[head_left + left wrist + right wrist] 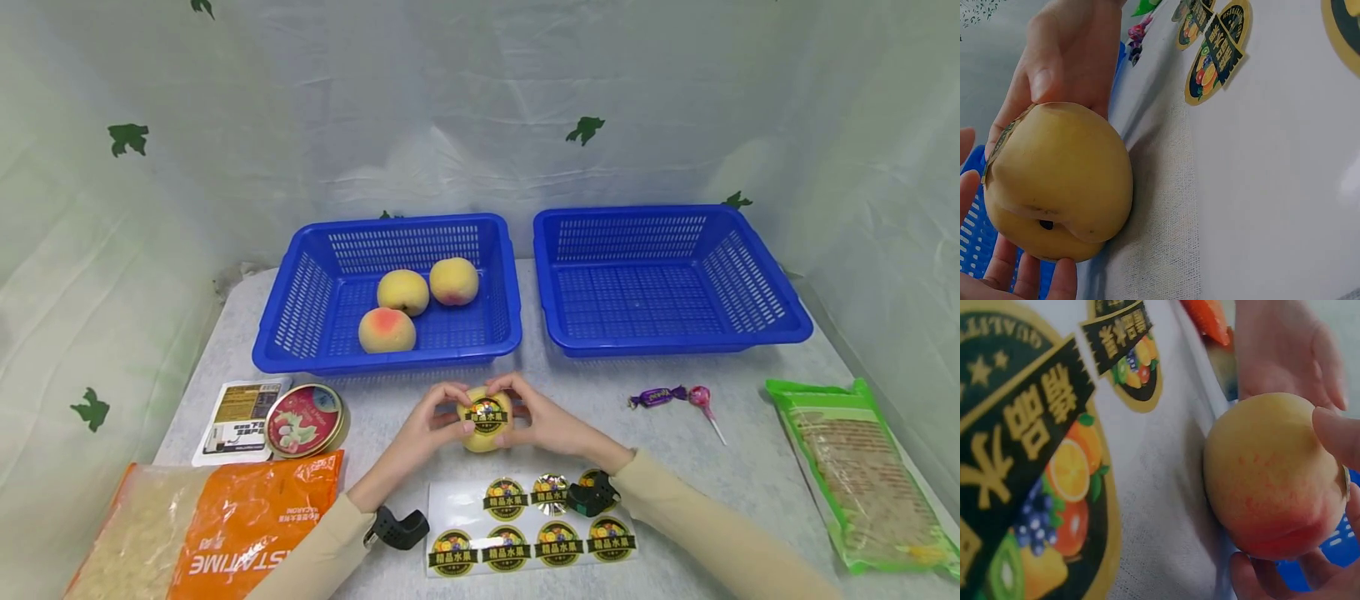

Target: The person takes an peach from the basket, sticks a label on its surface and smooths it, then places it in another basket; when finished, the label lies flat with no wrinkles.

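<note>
Both hands hold one yellow peach (pixel 483 442) just in front of the baskets, close above the table. A round black-and-gold fruit sticker (pixel 487 414) is on its upper side, facing the head camera. My left hand (pixel 437 417) grips the peach from the left, thumb near the sticker's edge. From the other side my right hand (pixel 542 419) grips it, fingers curled behind. The left wrist view shows the peach (pixel 1063 175) with a dark stem hollow; in the right wrist view, the peach (pixel 1275 475) has a red blush. Below the hands lies a sheet of matching stickers (pixel 457 508).
Several peaches, three in all, lie in the left blue basket (pixel 382 363); a second blue basket (pixel 675 342) stands right. Leftward are a macaroni bag (pixel 255 517), a round tin (pixel 303 421) and a white pack (pixel 236 433). Rightward are a wrapped candy (pixel 658 397), a lollipop (pixel 701 398) and a green-edged bag (pixel 855 467).
</note>
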{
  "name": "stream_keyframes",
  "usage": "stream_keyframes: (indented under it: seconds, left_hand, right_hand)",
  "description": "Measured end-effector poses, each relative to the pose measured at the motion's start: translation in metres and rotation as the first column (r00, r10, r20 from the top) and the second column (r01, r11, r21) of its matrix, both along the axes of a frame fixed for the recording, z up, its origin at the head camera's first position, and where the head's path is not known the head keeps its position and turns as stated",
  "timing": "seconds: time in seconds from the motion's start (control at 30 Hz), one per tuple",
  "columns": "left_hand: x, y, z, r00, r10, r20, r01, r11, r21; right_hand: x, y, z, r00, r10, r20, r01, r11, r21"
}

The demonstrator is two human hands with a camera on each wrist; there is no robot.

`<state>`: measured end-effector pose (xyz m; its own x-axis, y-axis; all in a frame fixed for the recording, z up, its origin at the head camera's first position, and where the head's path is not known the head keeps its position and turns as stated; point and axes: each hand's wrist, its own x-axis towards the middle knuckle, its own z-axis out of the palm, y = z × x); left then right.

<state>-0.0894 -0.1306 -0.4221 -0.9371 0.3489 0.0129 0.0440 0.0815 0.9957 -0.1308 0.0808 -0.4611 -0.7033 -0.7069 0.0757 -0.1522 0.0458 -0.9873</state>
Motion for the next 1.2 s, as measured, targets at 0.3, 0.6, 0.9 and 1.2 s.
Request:
stream_keyframes:
  seconds: [0.3, 0.6, 0.9, 1.2]
  left_hand:
    - [-0.008, -0.008, -0.026, 1.000, -0.019, -0.020, 0.019, 0.999, 0.035]
    - [-0.013, 0.010, -0.022, 0.996, -0.085, 0.006, 0.083, 0.984, 0.155]
    - [-0.019, 0.047, 0.003, 0.990, -0.140, -0.030, 0.143, 0.979, 0.143]
    - [-0.034, 0.086, 0.019, 0.969, -0.210, -0.127, 0.219, 0.974, 0.061]
  right_hand:
    - [0.003, 0.001, 0.001, 0.997, -0.063, -0.035, 0.065, 0.997, 0.035]
    - [0.003, 0.034, 0.025, 0.986, -0.080, -0.144, 0.091, 0.993, 0.071]
    - [0.004, 0.081, 0.073, 0.969, -0.088, -0.229, 0.105, 0.992, 0.063]
    - [-0.012, 0.125, 0.109, 0.943, -0.226, -0.244, 0.227, 0.974, -0.025]
